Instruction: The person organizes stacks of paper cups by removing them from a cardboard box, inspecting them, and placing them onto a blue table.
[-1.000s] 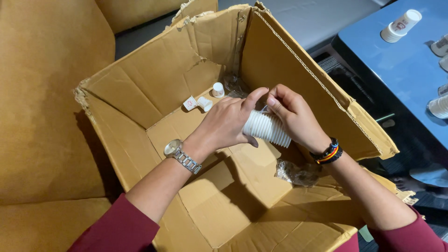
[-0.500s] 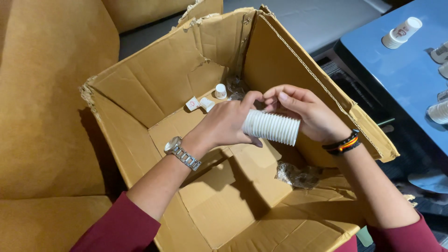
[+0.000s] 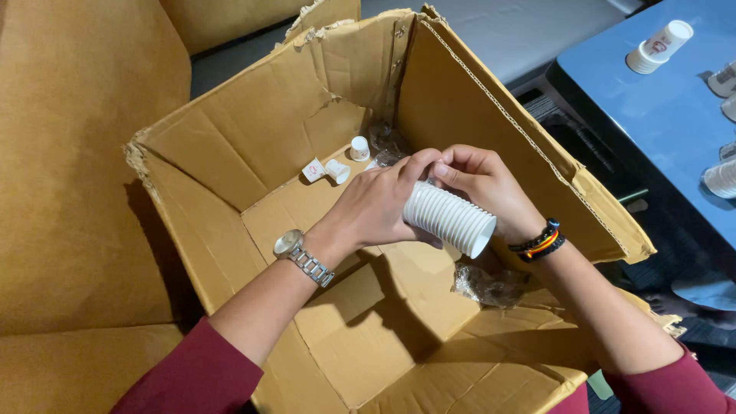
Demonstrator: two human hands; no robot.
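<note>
A stack of white ribbed paper cups (image 3: 452, 219) lies sideways over the open cardboard box (image 3: 230, 153), its open end pointing right and toward me. My left hand (image 3: 376, 208), with a metal watch on the wrist, wraps the stack from the left. My right hand (image 3: 483, 184), wearing coloured bracelets, grips the stack's closed end with fingertips. Both sleeves are dark red. Three small white cups (image 3: 337, 165) lie loose on the box floor at the far side.
Crumpled clear plastic wrap (image 3: 491, 284) lies in the box below my right wrist, more (image 3: 387, 142) in the far corner. A blue table (image 3: 659, 107) at right carries cup stacks (image 3: 659, 46). Tan sofa cushions (image 3: 69, 153) flank the box on the left.
The cup stack has come up slightly and tilted, its open end now pointing lower right. Both hands stayed on it, with my right hand shifting toward the closed end.
</note>
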